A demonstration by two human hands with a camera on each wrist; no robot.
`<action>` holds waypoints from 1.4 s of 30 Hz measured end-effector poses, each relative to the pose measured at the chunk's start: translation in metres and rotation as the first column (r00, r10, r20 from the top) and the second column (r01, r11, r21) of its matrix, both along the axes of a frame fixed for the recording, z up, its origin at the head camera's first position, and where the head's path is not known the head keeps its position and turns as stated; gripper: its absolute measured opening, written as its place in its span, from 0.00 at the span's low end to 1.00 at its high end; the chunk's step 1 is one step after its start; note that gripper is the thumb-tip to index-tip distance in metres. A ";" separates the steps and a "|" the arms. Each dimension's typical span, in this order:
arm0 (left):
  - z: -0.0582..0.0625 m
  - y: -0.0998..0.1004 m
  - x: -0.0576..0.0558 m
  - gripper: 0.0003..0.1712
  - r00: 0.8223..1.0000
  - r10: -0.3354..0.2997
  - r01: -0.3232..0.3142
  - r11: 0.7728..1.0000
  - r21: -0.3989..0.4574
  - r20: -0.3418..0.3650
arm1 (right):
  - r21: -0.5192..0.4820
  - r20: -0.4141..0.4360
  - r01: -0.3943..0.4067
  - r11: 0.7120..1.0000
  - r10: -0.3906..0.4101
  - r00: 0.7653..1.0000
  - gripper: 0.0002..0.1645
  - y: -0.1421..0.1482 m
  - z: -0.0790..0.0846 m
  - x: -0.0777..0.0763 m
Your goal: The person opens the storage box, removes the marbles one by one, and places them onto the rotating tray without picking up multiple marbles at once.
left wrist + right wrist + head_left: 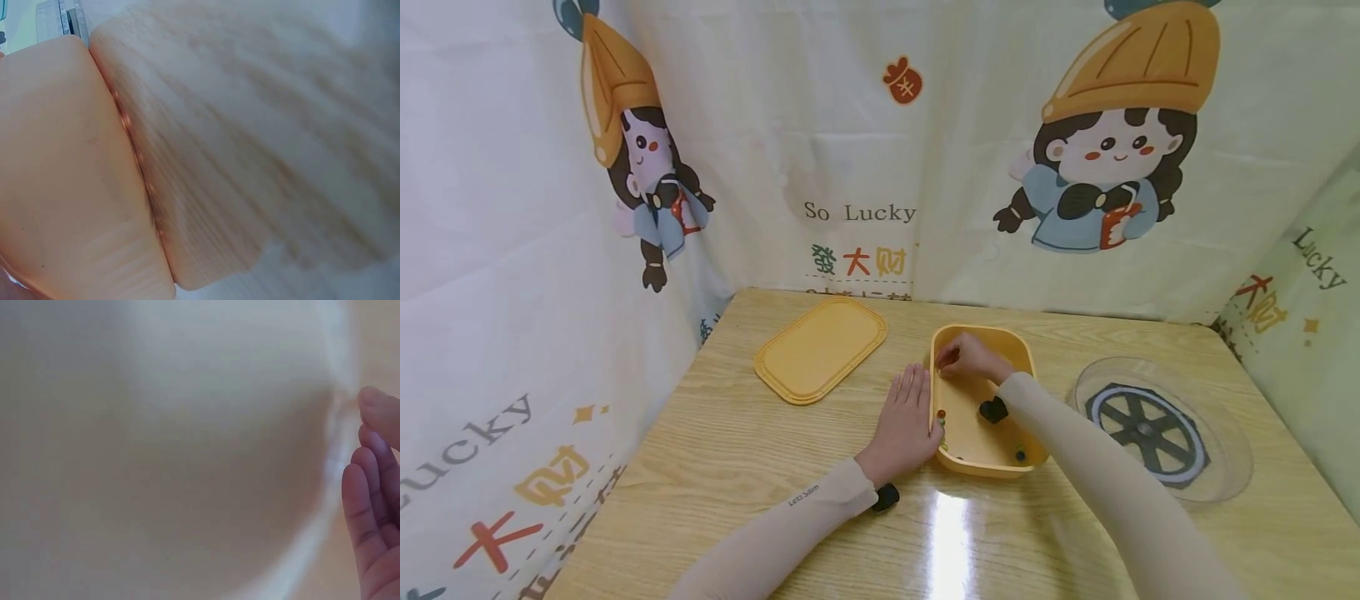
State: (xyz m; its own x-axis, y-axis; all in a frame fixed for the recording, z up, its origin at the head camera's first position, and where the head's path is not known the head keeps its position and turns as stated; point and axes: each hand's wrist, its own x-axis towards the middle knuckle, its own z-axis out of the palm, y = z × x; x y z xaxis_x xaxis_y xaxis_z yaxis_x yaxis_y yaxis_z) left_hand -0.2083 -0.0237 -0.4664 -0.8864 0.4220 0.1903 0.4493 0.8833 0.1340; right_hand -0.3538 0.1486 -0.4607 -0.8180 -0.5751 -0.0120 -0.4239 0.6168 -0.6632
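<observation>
An orange rectangular tub stands on the wooden table. My left hand lies along its left side with straight fingers, the thumb at the rim. In the left wrist view the tub's outer wall fills the left side. My right hand reaches inside by the far left wall, thumb and fingertips bent close together; I cannot tell whether they pinch something. Small round beads lie in the tub: a reddish one and green ones along the left wall, a dark one near the front right corner.
A flat orange lid lies on the table at the back left. To the right, beyond my right forearm, stands a round clear container with a dark spoked pattern. A printed curtain hangs behind the table.
</observation>
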 end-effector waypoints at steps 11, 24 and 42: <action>-0.001 0.001 0.001 0.39 1.000 0.000 0.000 1.000 -0.004 0.012 | -0.013 -0.131 -0.034 0.999 0.032 0.991 0.07 0.013 0.040 0.008; 0.000 -0.001 -0.001 0.40 0.999 0.004 -0.004 1.000 -0.005 0.038 | -0.028 -0.213 -0.066 0.997 0.059 0.975 0.07 0.037 0.089 0.039; -0.001 0.001 -0.001 0.39 0.999 -0.007 0.005 0.999 0.040 0.041 | 0.035 -0.261 0.111 0.993 -0.099 0.960 0.09 0.111 0.111 0.079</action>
State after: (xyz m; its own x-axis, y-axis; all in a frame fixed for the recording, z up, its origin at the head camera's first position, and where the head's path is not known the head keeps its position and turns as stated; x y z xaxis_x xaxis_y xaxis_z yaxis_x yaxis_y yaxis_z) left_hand -0.2091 -0.0222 -0.4675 -0.8914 0.4200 0.1705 0.4478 0.8743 0.1874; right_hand -0.2747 0.2593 -0.3502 -0.8526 -0.4897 0.1821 -0.5081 0.6958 -0.5077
